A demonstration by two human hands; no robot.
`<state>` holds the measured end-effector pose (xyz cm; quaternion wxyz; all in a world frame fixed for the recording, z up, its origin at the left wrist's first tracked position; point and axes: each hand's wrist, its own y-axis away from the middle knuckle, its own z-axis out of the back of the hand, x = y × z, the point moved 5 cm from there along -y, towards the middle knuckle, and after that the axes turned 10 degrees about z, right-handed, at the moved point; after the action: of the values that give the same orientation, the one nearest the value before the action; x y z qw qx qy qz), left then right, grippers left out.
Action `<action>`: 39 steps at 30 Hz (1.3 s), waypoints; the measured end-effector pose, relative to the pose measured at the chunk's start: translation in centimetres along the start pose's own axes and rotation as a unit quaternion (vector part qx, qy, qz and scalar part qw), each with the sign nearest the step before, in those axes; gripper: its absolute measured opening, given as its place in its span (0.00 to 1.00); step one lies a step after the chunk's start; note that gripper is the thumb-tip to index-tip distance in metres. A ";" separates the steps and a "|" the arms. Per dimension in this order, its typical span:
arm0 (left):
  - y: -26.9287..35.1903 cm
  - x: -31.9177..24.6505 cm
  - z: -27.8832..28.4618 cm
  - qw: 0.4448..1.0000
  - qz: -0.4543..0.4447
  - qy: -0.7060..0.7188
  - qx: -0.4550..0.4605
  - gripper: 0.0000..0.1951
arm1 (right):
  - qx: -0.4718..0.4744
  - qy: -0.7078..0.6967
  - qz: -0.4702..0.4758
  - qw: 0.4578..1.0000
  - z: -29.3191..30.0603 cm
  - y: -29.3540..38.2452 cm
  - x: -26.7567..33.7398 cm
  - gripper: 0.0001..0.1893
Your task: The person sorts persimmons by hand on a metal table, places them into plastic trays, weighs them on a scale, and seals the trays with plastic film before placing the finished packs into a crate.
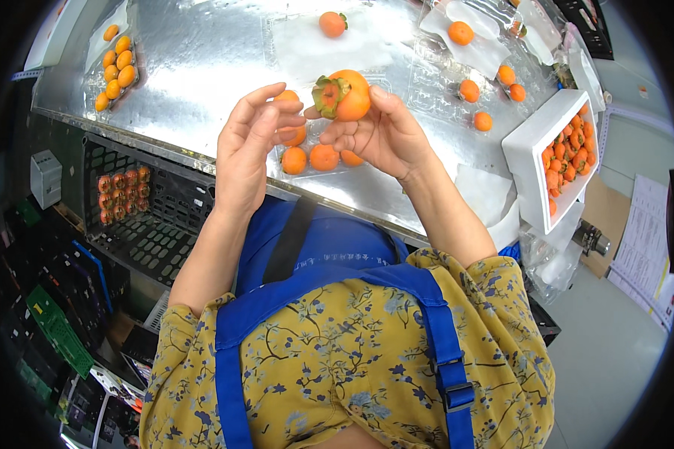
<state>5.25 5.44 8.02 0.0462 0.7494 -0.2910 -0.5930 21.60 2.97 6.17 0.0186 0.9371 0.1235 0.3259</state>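
Observation:
An orange persimmon with green, dry-edged leaves around its stem is held in the fingers of my right hand. Its calyx faces left. My left hand is just left of it, fingers apart and nothing in its grip. Below both hands, a clear plastic tray on the metal table holds several persimmons, partly hidden by my fingers. Farther back, another persimmon lies on a white sheet.
A white foam box of small persimmons tilts at the right. Loose fruits and clear trays lie nearby. Oval orange fruits fill a tray at the left. Below the table edge, a black crate holds packed fruits.

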 end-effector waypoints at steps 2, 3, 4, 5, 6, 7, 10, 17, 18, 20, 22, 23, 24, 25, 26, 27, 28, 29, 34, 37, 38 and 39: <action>-0.2 -0.4 -0.4 0.999 -0.020 -0.031 0.008 0.20 | -0.009 -0.045 -0.034 0.998 0.2 0.0 -0.5 0.30; -0.3 -0.7 -0.7 0.998 -0.031 -0.045 0.014 0.21 | -0.014 -0.071 -0.049 0.996 0.3 0.0 -0.7 0.31; -0.4 -0.9 -1.0 0.997 -0.042 -0.060 0.020 0.23 | -0.018 -0.097 -0.064 0.993 0.4 0.0 -0.9 0.32; -0.5 -1.1 -1.2 0.996 -0.053 -0.072 0.026 0.25 | -0.020 -0.101 -0.080 0.991 0.4 0.0 -1.0 0.32; -0.6 -1.3 -1.5 0.994 -0.064 -0.084 0.031 0.26 | -0.020 -0.105 -0.098 0.990 0.2 0.0 -1.1 0.33; -0.7 -1.4 -1.7 0.992 -0.074 -0.096 0.035 0.28 | -0.021 -0.108 -0.115 0.987 0.1 0.0 -1.2 0.33; -1.1 -1.7 -2.7 0.985 -0.093 -0.130 0.064 0.31 | -0.049 -0.017 -0.147 0.988 0.2 0.2 -1.8 0.36; -1.6 0.3 -1.1 0.997 0.051 0.028 0.058 0.26 | -0.070 0.224 -0.121 0.964 -0.3 0.1 -0.8 0.29; -1.8 1.0 -0.8 0.987 0.098 0.112 0.062 0.25 | -0.074 0.311 -0.033 0.947 0.5 -0.1 -0.3 0.25; -1.8 2.0 -0.6 0.957 0.163 0.226 0.077 0.24 | -0.092 0.444 0.115 0.884 0.6 0.0 1.0 0.16; -1.7 2.8 -0.6 0.928 0.202 0.302 0.077 0.26 | -0.038 0.541 0.228 0.808 -0.9 -0.4 1.6 0.19; -1.7 3.1 -0.7 0.911 0.221 0.339 0.078 0.27 | -0.012 0.583 0.283 0.761 -1.8 -0.4 1.8 0.21; -1.6 3.3 -0.7 0.908 0.228 0.341 0.080 0.27 | 0.003 0.574 0.246 0.781 -2.1 -0.6 1.5 0.28; -1.6 3.5 -0.7 0.905 0.236 0.344 0.082 0.27 | 0.013 0.570 0.240 0.786 -2.4 -0.8 1.3 0.28; -1.6 3.8 -0.7 0.902 0.243 0.346 0.084 0.28 | 0.023 0.565 0.234 0.791 -2.5 -1.0 1.1 0.28; -1.6 4.1 -0.6 0.898 0.245 0.352 0.093 0.28 | 0.033 0.561 0.227 0.795 -2.7 -1.2 0.9 0.28; -1.7 4.4 -0.6 0.894 0.247 0.359 0.102 0.28 | 0.034 0.555 0.221 0.802 -2.8 -1.4 0.7 0.29; -1.7 4.6 -0.6 0.890 0.249 0.365 0.110 0.29 | 0.041 0.565 0.225 0.793 -2.8 -1.5 0.6 0.29; -1.3 5.4 -0.2 0.900 0.272 0.329 0.087 0.29 | 0.025 0.598 0.208 0.774 -0.7 -2.4 0.6 0.29; -0.9 5.9 1.6 0.927 0.255 0.273 0.041 0.29 | -0.052 0.589 0.173 0.788 4.3 -3.0 0.4 0.28; -0.7 6.0 2.4 0.935 0.243 0.258 0.025 0.29 | -0.045 0.623 0.169 0.762 4.5 -3.0 0.3 0.26; -0.5 6.2 2.9 0.936 0.240 0.256 0.012 0.29 | -0.032 0.656 0.175 0.734 4.8 -3.0 -0.3 0.26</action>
<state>3.64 3.61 1.60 0.2513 0.7839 -0.4478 -0.3489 23.64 6.02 1.87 -0.0944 0.4951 -0.0716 0.8607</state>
